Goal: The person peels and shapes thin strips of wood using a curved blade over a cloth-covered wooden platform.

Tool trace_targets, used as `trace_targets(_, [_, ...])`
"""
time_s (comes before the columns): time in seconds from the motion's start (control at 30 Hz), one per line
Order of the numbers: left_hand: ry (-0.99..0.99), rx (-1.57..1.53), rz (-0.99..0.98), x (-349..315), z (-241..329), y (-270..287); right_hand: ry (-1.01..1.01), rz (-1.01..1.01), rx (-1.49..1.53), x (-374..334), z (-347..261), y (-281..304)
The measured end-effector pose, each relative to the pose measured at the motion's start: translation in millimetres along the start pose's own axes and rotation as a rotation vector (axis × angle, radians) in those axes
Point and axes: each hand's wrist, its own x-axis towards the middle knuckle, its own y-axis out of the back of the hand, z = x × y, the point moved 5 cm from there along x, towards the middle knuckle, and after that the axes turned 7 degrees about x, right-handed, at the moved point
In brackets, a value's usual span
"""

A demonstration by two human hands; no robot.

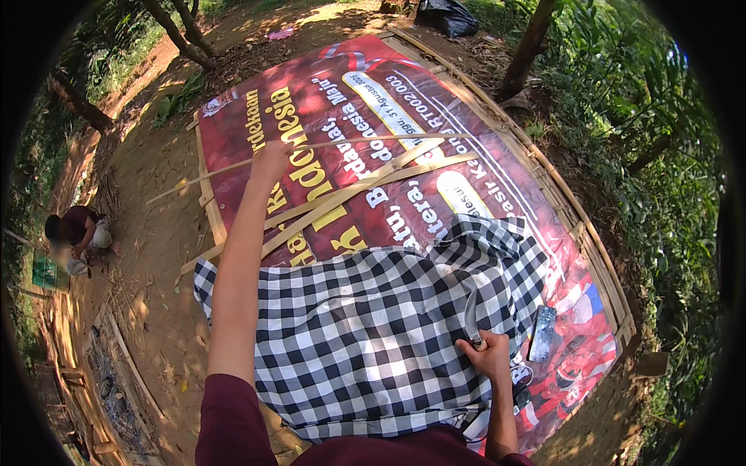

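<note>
My left hand (270, 159) reaches forward over a red printed banner (233, 124), its fingers closed around a thin bamboo strip (373, 140). The strip lies crosswise, its ends sticking out on both sides of the fist. In my right hand (491, 357) is the handle of a knife (471, 314), the narrow blade pointing forward and upward. This hand is low at the right, over a black-and-white checked cloth (350, 334) spread across my lap. Wider split bamboo strips (342, 200) lie crossed on the banner between the cloth and my left hand.
A flat dark rectangular object (542, 334) rests right of the knife. Bamboo poles (536, 155) edge the platform under the banner. At far left a person (81, 237) crouches on the dirt ground. A black plastic bag (447, 17) and tree trunks (528, 50) stand beyond.
</note>
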Motion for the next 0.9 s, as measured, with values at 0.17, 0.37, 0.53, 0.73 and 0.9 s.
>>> trace_targets(0.17, [0.084,0.251,0.123,-42.7,11.6,-68.5,-0.056,-0.001,-0.009,-0.1,-0.7,1.4])
trace_targets(0.37, [0.698,-0.243,-0.100,-99.8,-21.8,-125.9,-0.127,-0.078,-0.005,10.0,-5.5,0.0])
trace_targets(0.53, [0.230,-0.190,-0.240,-148.5,-1.4,-157.7,-0.131,-0.098,-0.027,12.2,-6.9,0.0])
trace_targets(0.73, [0.155,-0.095,-0.247,-161.9,8.5,-150.9,-0.125,-0.076,-0.027,10.5,-6.7,1.0])
trace_targets(0.9, [0.081,-0.147,-0.167,-129.0,13.6,-86.9,-0.095,-0.046,-0.010,8.3,-10.2,4.1])
